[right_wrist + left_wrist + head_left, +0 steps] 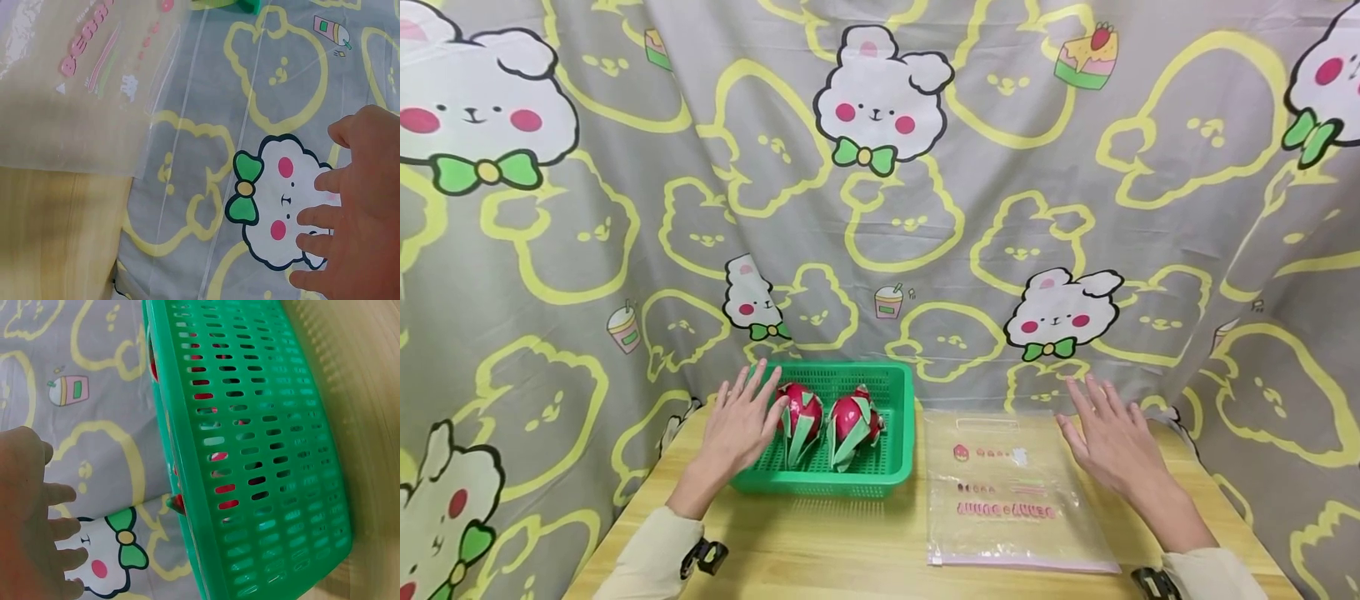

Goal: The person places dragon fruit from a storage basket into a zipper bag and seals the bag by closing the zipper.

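Two red dragon fruits with green scales, one on the left and one on the right, lie side by side in a green plastic basket. Over the basket's left side my left hand is held with its fingers spread, holding nothing. To the right of the basket a clear zip bag with pink print lies flat on the table. My right hand hovers by the bag's right edge, fingers extended and nothing in them. In the left wrist view the basket wall mostly hides the fruit.
The wooden table bears the basket and the bag. A grey curtain printed with white and yellow cartoon animals hangs right behind the table and along both sides. Dark bands with small devices sit on both wrists.
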Demonstrator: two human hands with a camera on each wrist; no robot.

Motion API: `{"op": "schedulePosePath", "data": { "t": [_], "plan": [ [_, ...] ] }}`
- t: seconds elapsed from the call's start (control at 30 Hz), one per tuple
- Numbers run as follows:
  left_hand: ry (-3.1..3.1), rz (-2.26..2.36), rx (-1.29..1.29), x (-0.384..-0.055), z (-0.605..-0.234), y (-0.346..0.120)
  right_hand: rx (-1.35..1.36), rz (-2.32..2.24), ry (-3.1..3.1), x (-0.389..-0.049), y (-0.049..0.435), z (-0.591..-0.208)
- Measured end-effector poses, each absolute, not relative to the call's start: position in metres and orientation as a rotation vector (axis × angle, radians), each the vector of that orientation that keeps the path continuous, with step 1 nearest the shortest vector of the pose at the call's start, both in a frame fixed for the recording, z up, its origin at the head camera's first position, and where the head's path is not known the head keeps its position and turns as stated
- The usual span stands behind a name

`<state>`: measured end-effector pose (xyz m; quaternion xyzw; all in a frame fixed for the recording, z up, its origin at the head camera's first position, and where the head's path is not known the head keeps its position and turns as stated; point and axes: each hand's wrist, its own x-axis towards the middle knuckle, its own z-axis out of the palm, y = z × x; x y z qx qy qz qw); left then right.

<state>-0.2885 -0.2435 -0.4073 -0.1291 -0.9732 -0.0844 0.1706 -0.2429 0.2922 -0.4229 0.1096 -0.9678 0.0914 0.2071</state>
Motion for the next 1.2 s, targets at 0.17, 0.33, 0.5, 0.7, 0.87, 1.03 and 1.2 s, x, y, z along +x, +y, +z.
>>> {"op": "schedulePosePath", "data": {
  "t": [0.17,0.33,0.5,0.7,0.87,1.03,1.2],
  "plan": [
    [-2.747,-0.247,-0.374,-0.284,-0.408,-0.239,0.308,0.279,-2.695,-0.237,0.289,-0.422],
    [-2.732,-0.257,-0.377,-0.277,-0.412,-0.233,0.315,0.302,-2.682,-0.228,0.286,-0.425],
    [-2.68,-0.295,-0.386,-0.269,-0.417,-0.224,0.32,0.347,-2.668,-0.221,0.284,-0.428],
    [-2.629,-0.342,-0.406,-0.262,-0.426,-0.211,0.344,0.423,-2.615,-0.21,0.281,-0.434],
    [-2.608,-0.384,-0.411,-0.256,-0.434,-0.201,0.357,0.519,-2.596,-0.2,0.276,-0.443],
    [-2.557,-0.403,-0.416,-0.251,-0.443,-0.19,0.356,0.621,-2.574,-0.193,0.272,-0.451],
    [-2.548,-0.348,-0.407,-0.247,-0.455,-0.18,0.356,0.711,-2.569,-0.185,0.268,-0.461]
  ]
}}
